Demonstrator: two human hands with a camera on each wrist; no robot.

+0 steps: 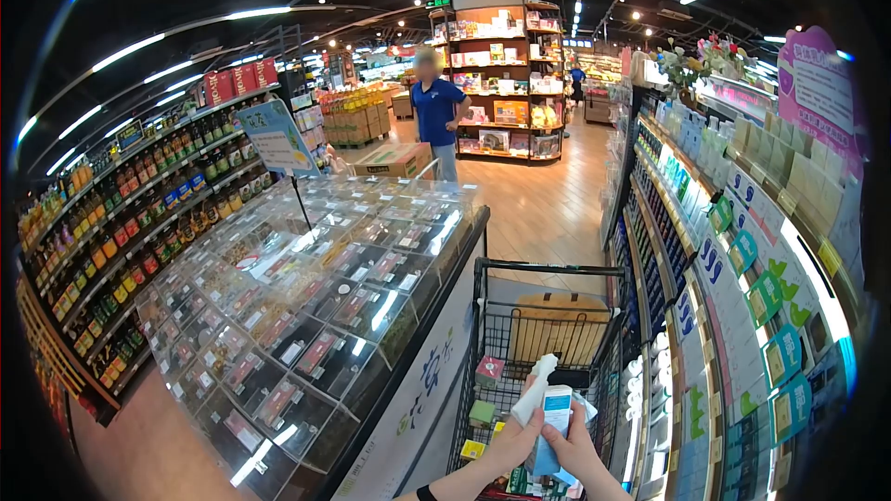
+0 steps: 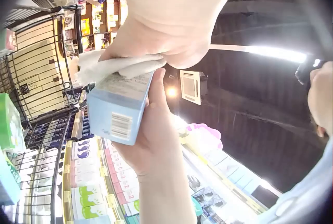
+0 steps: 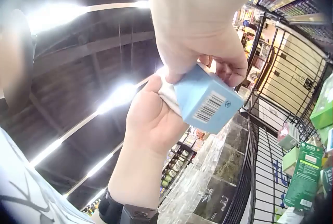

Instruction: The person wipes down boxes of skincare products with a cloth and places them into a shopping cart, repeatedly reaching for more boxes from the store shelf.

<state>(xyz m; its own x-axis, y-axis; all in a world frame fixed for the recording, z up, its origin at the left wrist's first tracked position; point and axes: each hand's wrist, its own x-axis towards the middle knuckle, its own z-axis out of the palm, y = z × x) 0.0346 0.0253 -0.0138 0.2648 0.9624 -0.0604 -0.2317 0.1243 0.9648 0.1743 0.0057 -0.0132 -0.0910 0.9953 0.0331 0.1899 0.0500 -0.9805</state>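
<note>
At the left, the left hand [image 1: 513, 443] grips the box [image 1: 557, 401] with a bunched white sheet [image 1: 531, 401] caught against it; soft and loose, that sheet could slide under the thumb and let this side slip. Squeezing harder to make up for it could dent the thin-looking card or rub creases into the sheet. To the right, the right hand [image 1: 577, 445] curls its fingers round the other side, thumb along the box; if it eased off first, the box would probably twist leftward and drop into the cart [image 1: 548, 266], whose near part lies below, where it might knock a corner on the green carton [image 3: 307, 174]. The left thumb presses the box, but how the rest of the left fingers lie behind the sheet I cannot tell. The box is between both hands, over the near part of the cart, left of the shelf [image 1: 650, 250]. It is pale blue, with a white panel that carries a blue label, and on its lower end a barcode. It leans, its edges look straight, and no tear shows; whether its top end is open I cannot tell.
</note>
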